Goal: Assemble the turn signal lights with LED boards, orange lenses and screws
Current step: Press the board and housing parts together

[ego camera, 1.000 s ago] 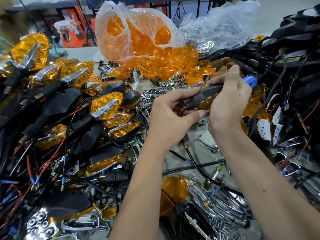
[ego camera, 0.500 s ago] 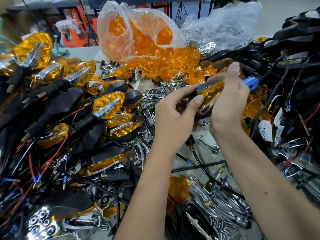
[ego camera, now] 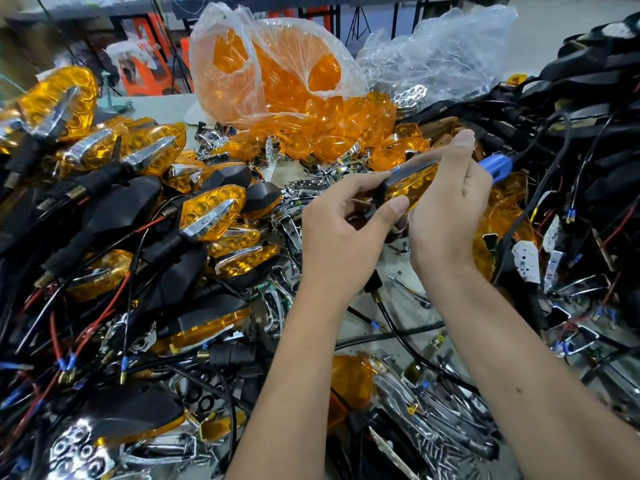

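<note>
Turn signal light (ego camera: 410, 184), one, held centre frame above cluttered bench: black housing, orange lens facing me. My left hand (ego camera: 341, 244) pinches its lower edge, thumb on lens. My right hand (ego camera: 446, 216) curls round its right end, hiding that end. Blue screwdriver handle (ego camera: 496, 168) sticks out past right hand; shaft hidden, grip unclear. Bag of orange lenses (ego camera: 277, 74), one, upper centre; count inside unreadable. Finished lights (ego camera: 211, 213) piled left, too tangled to count.

Orange honeycomb lens (ego camera: 412, 185), blue screwdriver handle (ego camera: 496, 168)
</note>
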`<control>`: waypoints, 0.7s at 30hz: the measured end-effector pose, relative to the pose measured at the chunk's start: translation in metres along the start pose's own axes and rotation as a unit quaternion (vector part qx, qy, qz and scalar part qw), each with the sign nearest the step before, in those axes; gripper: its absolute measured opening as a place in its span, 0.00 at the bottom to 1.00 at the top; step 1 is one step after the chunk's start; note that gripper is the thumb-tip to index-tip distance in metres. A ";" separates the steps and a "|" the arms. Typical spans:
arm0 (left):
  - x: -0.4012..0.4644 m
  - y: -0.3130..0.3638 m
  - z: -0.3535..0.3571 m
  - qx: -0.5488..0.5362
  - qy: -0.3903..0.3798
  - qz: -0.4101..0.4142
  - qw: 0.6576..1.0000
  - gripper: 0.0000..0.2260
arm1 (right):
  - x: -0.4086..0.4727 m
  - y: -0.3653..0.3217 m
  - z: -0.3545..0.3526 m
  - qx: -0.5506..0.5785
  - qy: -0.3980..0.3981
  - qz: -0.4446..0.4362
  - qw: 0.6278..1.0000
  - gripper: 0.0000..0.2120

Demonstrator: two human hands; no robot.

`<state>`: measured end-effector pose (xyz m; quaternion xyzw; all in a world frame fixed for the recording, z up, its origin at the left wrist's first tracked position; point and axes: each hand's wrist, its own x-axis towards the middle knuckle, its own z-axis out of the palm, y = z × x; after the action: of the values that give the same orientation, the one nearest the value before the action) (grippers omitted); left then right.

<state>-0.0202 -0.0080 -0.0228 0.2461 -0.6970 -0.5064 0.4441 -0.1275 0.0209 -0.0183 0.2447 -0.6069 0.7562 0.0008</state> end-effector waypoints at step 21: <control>-0.002 -0.006 0.011 0.044 -0.011 0.002 0.999 0.04 | -0.001 0.004 -0.003 -0.048 0.054 0.005 0.997 0.28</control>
<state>-0.0295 -0.0031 -0.0298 0.2583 -0.7239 -0.4773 0.4260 -0.1285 0.0234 -0.0225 0.2000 -0.6430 0.7381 0.0421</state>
